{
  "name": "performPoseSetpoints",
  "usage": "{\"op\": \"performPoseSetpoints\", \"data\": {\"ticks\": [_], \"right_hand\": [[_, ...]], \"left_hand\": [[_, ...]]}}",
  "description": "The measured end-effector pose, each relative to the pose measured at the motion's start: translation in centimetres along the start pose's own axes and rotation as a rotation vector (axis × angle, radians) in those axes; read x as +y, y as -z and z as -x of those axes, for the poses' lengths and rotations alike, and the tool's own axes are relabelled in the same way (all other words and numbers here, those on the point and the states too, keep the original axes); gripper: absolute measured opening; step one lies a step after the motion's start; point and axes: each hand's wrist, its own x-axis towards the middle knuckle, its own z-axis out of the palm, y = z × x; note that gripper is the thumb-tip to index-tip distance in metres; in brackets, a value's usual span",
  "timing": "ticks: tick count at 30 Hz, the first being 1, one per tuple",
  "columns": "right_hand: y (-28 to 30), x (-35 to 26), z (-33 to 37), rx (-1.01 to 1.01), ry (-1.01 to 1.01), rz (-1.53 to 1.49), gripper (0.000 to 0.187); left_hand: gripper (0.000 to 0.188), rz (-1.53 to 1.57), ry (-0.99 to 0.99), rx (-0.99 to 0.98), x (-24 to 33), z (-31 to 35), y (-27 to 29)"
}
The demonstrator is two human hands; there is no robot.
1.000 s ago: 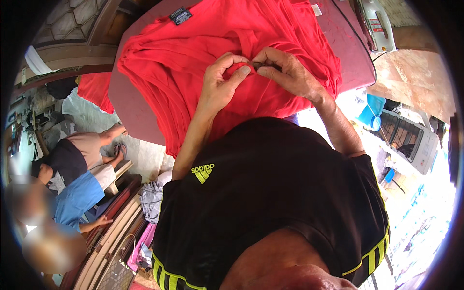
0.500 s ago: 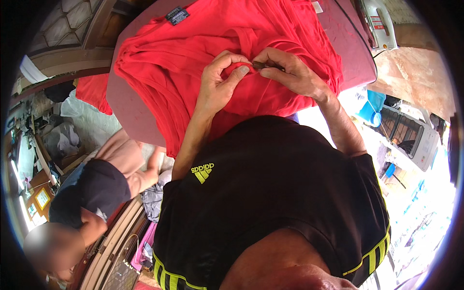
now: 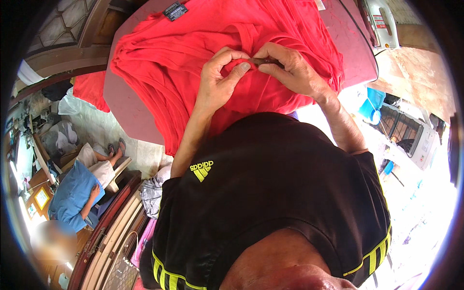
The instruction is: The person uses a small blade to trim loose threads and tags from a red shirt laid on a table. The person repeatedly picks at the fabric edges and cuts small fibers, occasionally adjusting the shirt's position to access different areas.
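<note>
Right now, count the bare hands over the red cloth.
2: the left hand pinches a fold of the red cloth; the right hand, just beside it, holds a small dark item. Both are plain to see, though some fingers are hidden.

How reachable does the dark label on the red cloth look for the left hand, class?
Probably yes: only red cloth lies between the left hand and the dark label, though the hand pinches that cloth and may need to let go.
</note>
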Motion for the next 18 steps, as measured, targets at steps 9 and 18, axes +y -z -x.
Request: {"op": "performPoseSetpoints", "data": {"ticks": [9,18], "right_hand": [[-0.4,2.0,1.5,0.251,-0.060,-0.392,0.029],[-2.5,0.7,1.4,0.319,0.098,0.078,0.021]], "left_hand": [[0.011,0.027,0.008,0.019,0.4,0.1,-0.3],[0.020,-0.048,-0.072,-0.042,1.6,1.6,0.6]]}}
